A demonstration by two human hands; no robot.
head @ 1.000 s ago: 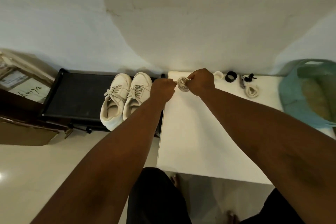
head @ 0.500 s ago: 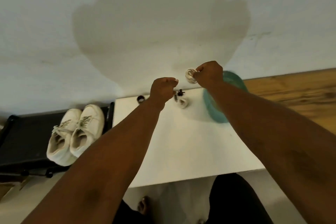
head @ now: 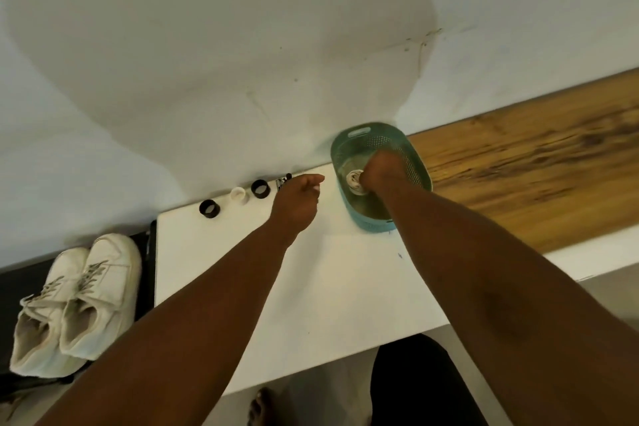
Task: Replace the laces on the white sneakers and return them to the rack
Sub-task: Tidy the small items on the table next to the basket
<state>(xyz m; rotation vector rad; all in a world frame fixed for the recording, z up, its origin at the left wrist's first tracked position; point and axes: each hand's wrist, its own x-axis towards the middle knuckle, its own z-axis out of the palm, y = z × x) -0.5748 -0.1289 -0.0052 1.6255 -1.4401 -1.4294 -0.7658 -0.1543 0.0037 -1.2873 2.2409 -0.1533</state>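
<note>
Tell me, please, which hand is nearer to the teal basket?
The right. The right hand is down inside the teal basket, gripping a coiled lace bundle. The left hand hovers above the white table, apart from the basket's left wall.

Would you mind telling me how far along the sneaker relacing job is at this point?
Done: both white sneakers appear laced and sit on the black rack. In hand: the right hand holds a coiled pale lace bundle inside the teal plastic basket; the left hand hovers empty. Left: releasing the bundle.
</note>
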